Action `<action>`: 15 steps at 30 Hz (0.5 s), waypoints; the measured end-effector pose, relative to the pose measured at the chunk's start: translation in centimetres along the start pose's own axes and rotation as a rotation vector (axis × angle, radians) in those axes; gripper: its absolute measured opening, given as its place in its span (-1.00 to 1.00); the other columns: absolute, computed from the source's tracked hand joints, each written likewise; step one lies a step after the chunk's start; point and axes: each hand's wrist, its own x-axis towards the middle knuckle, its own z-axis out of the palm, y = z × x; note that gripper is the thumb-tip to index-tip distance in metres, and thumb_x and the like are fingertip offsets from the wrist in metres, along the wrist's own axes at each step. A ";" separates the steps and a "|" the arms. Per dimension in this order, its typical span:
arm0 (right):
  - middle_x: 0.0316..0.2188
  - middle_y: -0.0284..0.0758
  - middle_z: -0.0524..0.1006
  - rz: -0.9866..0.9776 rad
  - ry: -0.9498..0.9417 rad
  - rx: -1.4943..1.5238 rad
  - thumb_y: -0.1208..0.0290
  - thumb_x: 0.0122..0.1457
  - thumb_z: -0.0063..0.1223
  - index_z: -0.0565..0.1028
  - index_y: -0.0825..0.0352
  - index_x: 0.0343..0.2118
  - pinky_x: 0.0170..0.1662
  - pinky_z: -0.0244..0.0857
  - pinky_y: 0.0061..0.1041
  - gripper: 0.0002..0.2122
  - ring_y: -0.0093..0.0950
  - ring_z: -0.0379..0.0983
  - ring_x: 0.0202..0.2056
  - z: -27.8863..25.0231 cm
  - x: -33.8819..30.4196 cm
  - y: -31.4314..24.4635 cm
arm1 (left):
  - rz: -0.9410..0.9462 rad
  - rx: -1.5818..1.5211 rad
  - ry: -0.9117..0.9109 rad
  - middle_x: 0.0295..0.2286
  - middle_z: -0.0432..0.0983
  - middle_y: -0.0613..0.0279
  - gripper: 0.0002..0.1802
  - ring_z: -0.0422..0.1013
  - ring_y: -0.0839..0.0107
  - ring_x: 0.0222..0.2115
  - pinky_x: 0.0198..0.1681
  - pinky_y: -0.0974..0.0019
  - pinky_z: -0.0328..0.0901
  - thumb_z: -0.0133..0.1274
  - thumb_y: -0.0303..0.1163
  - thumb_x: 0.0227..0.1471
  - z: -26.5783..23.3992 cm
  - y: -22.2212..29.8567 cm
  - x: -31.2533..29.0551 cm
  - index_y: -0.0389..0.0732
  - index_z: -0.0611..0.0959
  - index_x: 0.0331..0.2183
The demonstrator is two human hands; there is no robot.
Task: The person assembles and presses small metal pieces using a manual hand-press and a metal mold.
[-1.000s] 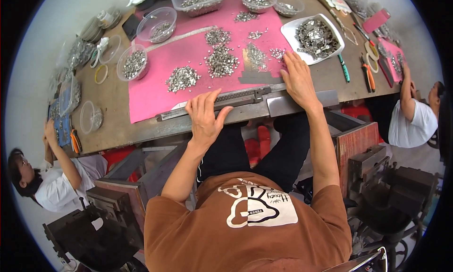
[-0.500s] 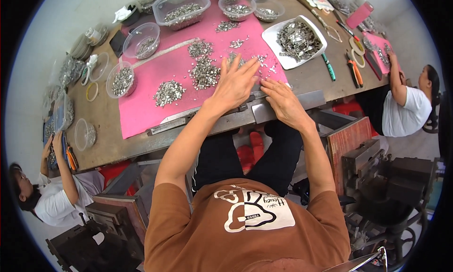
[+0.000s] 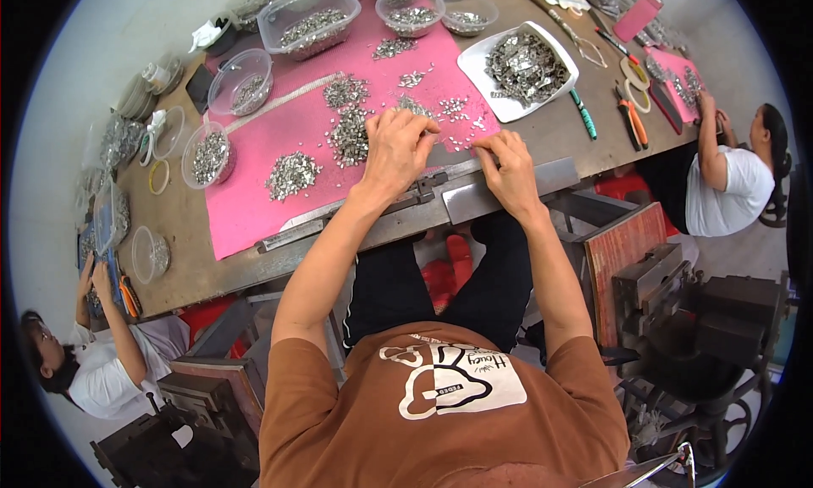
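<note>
My left hand [image 3: 396,153] hovers over the pink mat [image 3: 246,217], fingers bent and fingertips drawn together beside a pile of small silvery metal pieces [image 3: 349,141]. To its right, my right hand [image 3: 510,170] has thumb and forefinger pinched at the mat's near right corner. Anything between either hand's fingertips is too small to make out. Loose metal pieces [image 3: 457,108] are scattered just beyond the hands. Below them, along the table's near edge, lies a long metal bar with a sliding part, like a caliper [image 3: 421,190], and a flat metal plate [image 3: 474,202].
A white tray [image 3: 467,63] of metal pieces stands right of the mat, near a green marker [image 3: 583,113] and orange-handled pliers [image 3: 631,119]. Clear plastic tubs [image 3: 269,18] line the far side. A co-worker [image 3: 728,174] sits at right, another [image 3: 102,369] at left.
Both hands have gone from flat, stretched fingers to curled, pinching ones. My left hand has moved slightly left and nearer to me. The whole view has shifted a little.
</note>
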 end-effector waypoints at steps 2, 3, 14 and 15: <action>-0.42 -0.28 0.50 0.038 -0.006 -0.018 0.56 0.11 0.21 0.60 0.32 -0.33 -0.18 0.28 -0.26 -0.93 -0.24 0.43 -0.29 0.5 0.0 0.3 | -0.010 0.018 -0.054 -0.42 0.51 0.34 -0.87 0.37 0.31 -0.29 -0.01 0.08 0.09 0.27 -0.37 0.01 0.1 0.4 0.1 -0.07 0.71 -0.31; -0.43 -0.28 0.49 0.073 -0.011 -0.038 0.55 0.10 0.23 0.60 0.31 -0.34 -0.17 0.28 -0.25 -0.93 -0.24 0.43 -0.28 0.6 0.0 0.4 | -0.019 0.035 -0.106 -0.40 0.52 0.34 -0.88 0.38 0.30 -0.27 0.01 0.08 0.09 0.26 -0.37 0.01 0.2 0.5 0.2 -0.07 0.71 -0.32; -0.43 -0.27 0.49 0.086 0.023 -0.044 0.57 0.05 0.26 0.59 0.31 -0.38 -0.18 0.32 -0.25 -0.92 -0.22 0.43 -0.30 0.7 -0.2 0.2 | 0.126 0.153 -0.241 -0.37 0.50 0.31 -0.91 0.38 0.25 -0.21 0.02 0.00 0.08 0.25 -0.32 0.02 1.2 0.0 2.3 -0.03 0.71 -0.35; -0.43 -0.27 0.49 0.118 0.018 -0.012 0.58 0.04 0.26 0.59 0.31 -0.38 -0.18 0.32 -0.24 -0.91 -0.22 0.43 -0.31 0.7 -0.3 0.1 | 0.134 0.155 -0.264 -0.37 0.50 0.31 -0.92 0.38 0.24 -0.21 0.02 -0.01 0.09 0.25 -0.33 0.02 1.2 0.0 2.5 -0.04 0.71 -0.36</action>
